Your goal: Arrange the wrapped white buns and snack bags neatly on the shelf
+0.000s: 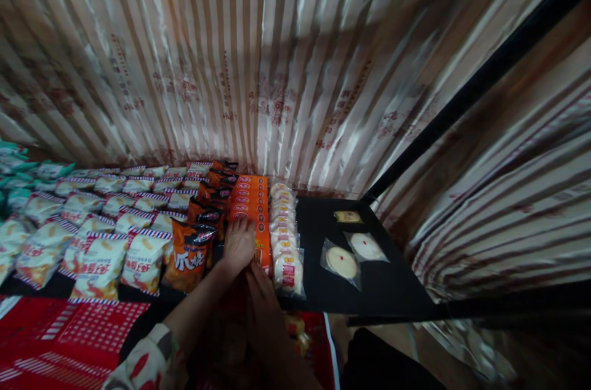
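Observation:
My left hand (239, 245) lies flat with fingers stretched out against the row of orange packets (250, 201) on the black shelf (383, 285). My right hand (262, 289) reaches up beside it, fingertips touching the nearest orange packet at the shelf's front edge; whether it grips anything is hidden. Dark orange snack bags (190, 259) stand just left of my left hand. A row of wrapped round cakes (286, 241) runs along the right of the orange packets.
White snack bags with red and blue edging (106, 224) fill the shelf's left part, with green-white bags (18, 193) beyond. Three single wrapped pastries (342, 262) lie on the right. A striped shiny curtain (277, 70) hangs behind. A black frame bar (484, 76) rises at right.

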`<action>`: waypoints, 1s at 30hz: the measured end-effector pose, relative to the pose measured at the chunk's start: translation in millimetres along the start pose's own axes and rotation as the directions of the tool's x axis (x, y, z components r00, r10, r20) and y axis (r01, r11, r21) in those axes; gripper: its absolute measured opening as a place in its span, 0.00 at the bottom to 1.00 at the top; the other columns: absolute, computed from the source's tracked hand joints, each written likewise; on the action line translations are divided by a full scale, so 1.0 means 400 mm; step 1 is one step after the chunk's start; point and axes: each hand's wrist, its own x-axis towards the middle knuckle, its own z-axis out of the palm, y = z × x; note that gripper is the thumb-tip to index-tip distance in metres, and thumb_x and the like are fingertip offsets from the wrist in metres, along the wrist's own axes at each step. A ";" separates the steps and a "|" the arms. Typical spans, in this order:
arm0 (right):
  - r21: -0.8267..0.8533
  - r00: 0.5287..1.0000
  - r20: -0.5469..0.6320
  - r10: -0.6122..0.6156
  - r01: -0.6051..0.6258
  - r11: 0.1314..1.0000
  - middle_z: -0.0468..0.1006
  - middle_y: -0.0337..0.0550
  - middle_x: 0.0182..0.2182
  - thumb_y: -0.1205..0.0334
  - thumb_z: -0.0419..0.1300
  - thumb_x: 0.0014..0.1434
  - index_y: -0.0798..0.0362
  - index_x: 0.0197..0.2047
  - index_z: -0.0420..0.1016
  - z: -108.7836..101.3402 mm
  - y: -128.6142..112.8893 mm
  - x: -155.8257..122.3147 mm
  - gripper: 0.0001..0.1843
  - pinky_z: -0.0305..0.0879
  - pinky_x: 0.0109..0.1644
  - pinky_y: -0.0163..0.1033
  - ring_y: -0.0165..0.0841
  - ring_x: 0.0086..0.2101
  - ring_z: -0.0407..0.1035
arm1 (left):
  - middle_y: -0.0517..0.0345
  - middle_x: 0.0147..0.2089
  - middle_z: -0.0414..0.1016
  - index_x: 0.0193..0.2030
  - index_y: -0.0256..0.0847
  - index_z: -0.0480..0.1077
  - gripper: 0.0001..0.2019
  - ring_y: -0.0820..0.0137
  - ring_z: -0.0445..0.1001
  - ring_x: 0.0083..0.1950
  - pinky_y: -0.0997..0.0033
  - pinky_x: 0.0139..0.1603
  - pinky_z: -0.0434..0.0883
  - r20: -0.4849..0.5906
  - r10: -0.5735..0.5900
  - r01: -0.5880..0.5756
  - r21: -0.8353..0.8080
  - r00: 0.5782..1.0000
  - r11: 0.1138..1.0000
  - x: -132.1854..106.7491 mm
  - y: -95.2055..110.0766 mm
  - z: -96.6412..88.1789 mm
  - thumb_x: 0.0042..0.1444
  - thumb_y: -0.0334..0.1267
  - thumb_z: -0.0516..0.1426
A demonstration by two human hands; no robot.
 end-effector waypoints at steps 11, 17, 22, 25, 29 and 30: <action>-0.117 0.995 0.051 -0.086 0.091 0.989 0.66 0.62 0.58 0.75 0.52 0.51 0.63 0.57 0.68 0.034 0.021 0.033 0.28 0.61 0.59 0.58 0.50 0.61 0.53 | 0.42 0.49 0.73 0.48 0.34 0.71 0.18 0.60 0.70 0.52 0.67 0.42 0.71 0.190 -0.107 0.099 0.051 0.976 0.994 0.118 0.013 -0.070 0.57 0.25 0.44; -0.132 0.995 0.058 -0.085 0.092 0.987 0.68 0.59 0.56 0.77 0.51 0.51 0.60 0.55 0.70 0.021 0.020 0.042 0.28 0.62 0.59 0.57 0.48 0.60 0.56 | 0.43 0.51 0.72 0.46 0.32 0.72 0.17 0.61 0.66 0.57 0.68 0.50 0.68 0.210 -0.132 0.121 0.062 0.969 0.991 0.199 -0.009 -0.054 0.58 0.24 0.44; -0.163 0.994 -0.028 -0.106 0.100 0.982 0.68 0.55 0.57 0.76 0.52 0.52 0.58 0.57 0.69 0.030 0.022 0.036 0.28 0.62 0.59 0.52 0.44 0.60 0.57 | 0.43 0.56 0.69 0.48 0.31 0.71 0.15 0.61 0.63 0.60 0.62 0.60 0.61 0.228 -0.092 0.076 0.078 0.969 0.994 0.248 -0.037 -0.006 0.60 0.26 0.47; -0.198 0.989 -0.083 -0.126 0.108 0.974 0.69 0.53 0.56 0.76 0.53 0.51 0.58 0.57 0.69 0.042 0.028 0.029 0.29 0.63 0.59 0.51 0.45 0.59 0.58 | 0.46 0.56 0.67 0.52 0.34 0.67 0.13 0.61 0.65 0.58 0.56 0.58 0.64 0.236 -0.094 0.072 0.098 0.967 0.993 0.275 -0.050 0.019 0.62 0.35 0.51; -0.226 0.992 -0.057 -0.113 0.097 0.969 0.68 0.52 0.57 0.76 0.52 0.53 0.57 0.58 0.67 0.057 0.037 0.024 0.29 0.61 0.60 0.50 0.43 0.60 0.57 | 0.50 0.54 0.67 0.53 0.38 0.65 0.18 0.63 0.70 0.51 0.54 0.50 0.70 0.237 -0.113 0.084 0.129 0.965 0.988 0.297 -0.057 0.033 0.60 0.44 0.55; -0.227 0.992 -0.057 -0.109 0.093 0.970 0.67 0.51 0.58 0.75 0.52 0.53 0.56 0.59 0.67 0.061 0.039 0.023 0.28 0.60 0.61 0.50 0.42 0.60 0.56 | 0.50 0.54 0.68 0.53 0.38 0.65 0.17 0.64 0.70 0.51 0.55 0.50 0.70 0.236 -0.121 0.090 0.136 0.964 0.987 0.299 -0.056 0.033 0.60 0.43 0.55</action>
